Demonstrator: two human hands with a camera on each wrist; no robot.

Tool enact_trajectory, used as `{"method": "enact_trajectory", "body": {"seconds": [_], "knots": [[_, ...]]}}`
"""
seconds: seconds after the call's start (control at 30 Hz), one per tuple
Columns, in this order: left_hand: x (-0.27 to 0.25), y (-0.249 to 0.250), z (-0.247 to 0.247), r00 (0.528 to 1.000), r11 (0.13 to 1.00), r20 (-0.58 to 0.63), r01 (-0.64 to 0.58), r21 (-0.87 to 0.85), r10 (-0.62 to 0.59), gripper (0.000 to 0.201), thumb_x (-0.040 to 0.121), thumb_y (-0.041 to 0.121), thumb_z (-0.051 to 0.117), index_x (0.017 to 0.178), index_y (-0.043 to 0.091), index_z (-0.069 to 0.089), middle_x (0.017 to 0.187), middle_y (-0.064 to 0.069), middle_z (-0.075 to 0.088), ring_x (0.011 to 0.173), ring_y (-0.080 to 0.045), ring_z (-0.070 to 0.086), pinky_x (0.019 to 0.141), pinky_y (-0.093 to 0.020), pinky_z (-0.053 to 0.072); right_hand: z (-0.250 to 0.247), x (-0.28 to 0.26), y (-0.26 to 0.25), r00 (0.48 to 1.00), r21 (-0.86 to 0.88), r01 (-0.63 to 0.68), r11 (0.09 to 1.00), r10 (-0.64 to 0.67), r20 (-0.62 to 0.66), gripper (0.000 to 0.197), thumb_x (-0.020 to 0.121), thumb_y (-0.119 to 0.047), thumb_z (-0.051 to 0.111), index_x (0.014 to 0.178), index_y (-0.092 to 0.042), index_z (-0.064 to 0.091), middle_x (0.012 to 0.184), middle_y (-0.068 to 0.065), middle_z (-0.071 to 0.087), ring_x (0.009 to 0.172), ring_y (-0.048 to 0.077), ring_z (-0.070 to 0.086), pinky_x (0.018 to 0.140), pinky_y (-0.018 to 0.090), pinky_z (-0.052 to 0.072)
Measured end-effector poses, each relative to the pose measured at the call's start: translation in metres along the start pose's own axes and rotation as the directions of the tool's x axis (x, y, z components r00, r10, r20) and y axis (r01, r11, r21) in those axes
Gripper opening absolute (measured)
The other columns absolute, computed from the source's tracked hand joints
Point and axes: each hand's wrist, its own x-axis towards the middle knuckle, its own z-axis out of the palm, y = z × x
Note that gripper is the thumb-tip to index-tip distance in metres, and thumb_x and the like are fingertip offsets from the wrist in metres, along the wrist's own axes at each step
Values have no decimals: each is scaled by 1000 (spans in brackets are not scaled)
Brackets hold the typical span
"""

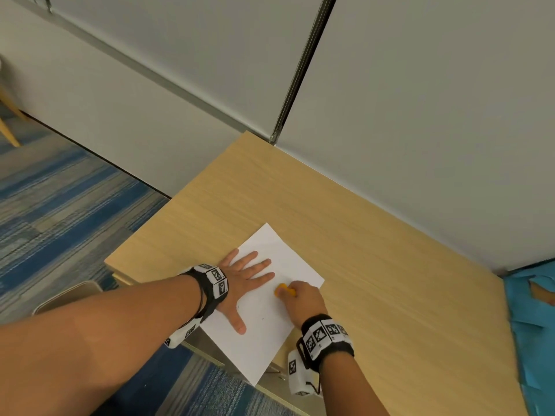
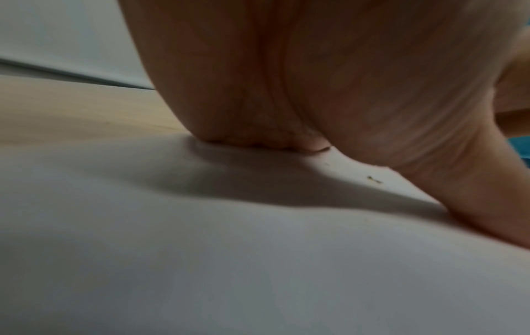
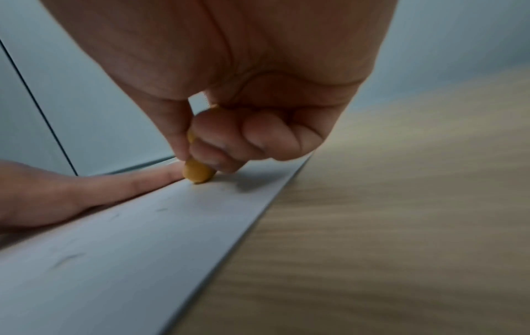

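Left hand: the left hand [image 1: 246, 277] lay palm down on the paper [image 1: 270, 328], fingers [image 1: 258, 267] straight and spread, pointing to the far right; thumb stretched toward the near side. It gripped nothing and pressed the sheet flat.
Left wrist view: the heel of the palm touched the sheet, with a few small dark crumbs on the paper beside the thumb.
Right hand: the right hand [image 1: 303, 298] was curled round an orange stick [image 1: 283, 289], thumb on one side, bent fingers on the other.
Orange stick: short, with a rounded end; eraser or crayon, could not tell. Its lower end touched the paper just right of the left hand's nearest fingertip.
Hands: close together, both on the sheet; whether they touched could not be told.
Paper: white, lying skewed on the table [image 1: 390, 250] near its near-left corner. The near corner of the sheet overhung the table's near edge. Faint grey marks showed on it in the right wrist view.
Wrists: each wore a black band with black-and-white marker squares, the left band [image 1: 214, 280] and the right band [image 1: 326, 333].
Surroundings: grey wall panels [image 1: 420, 100] on the far side, blue striped carpet [image 1: 60, 190] to the left, a blue sheet [image 1: 531, 319] at the table's right end.
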Motion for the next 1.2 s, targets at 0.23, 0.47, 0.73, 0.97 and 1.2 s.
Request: {"method": "enact_trajectory", "body": {"seconds": [0.23, 0.47, 0.73, 0.97, 1.2], "knots": [[0, -2, 2, 1000, 1000, -8, -5, 7, 5, 146, 59, 94, 65, 152, 42, -34, 158, 11, -46, 144, -22, -45, 117, -61, -24, 16, -15, -5, 976, 11, 57, 998, -58, 210, 42, 90, -51, 61, 66, -18, 53, 66, 5, 58, 61, 22, 54, 62, 35, 44], [2, -1, 3, 1000, 1000, -27, 0, -9, -1, 153, 57, 94, 66, 156, 33, -31, 160, 13, -43, 146, -21, -43, 118, -60, -25, 23, -8, -26, 995, 79, 22, 997, -29, 91, 38, 93, -45, 60, 66, -20, 51, 68, -1, 58, 65, 20, 54, 64, 33, 44], [0, 0, 3, 999, 1000, -42, -4, -25, 3, 153, 57, 93, 68, 157, 32, -30, 160, 14, -43, 145, -19, -44, 117, -59, -27, 16, 1, -29, 999, 76, -9, 997, 13, -44, 37, 96, -42, 59, 68, -19, 51, 68, -3, 56, 63, 16, 52, 62, 31, 41], [2, -1, 4, 999, 1000, -50, 0, -14, -1, 152, 57, 94, 66, 157, 32, -31, 161, 12, -43, 145, -20, -44, 117, -60, -26, 8, 0, -34, 992, -39, 41, 998, -36, 122, 40, 94, -46, 60, 64, -22, 49, 68, -5, 54, 65, 16, 51, 60, 29, 38], [6, -7, 13, 996, 1000, -86, -16, 3, 16, 158, 39, 112, 38, 155, 32, -33, 161, 12, -44, 143, -21, -47, 116, -61, -25, 14, -15, -38, 959, -41, 72, 997, -58, 277, 41, 93, -45, 62, 61, -23, 48, 68, -3, 54, 67, 17, 51, 65, 32, 40]]}}
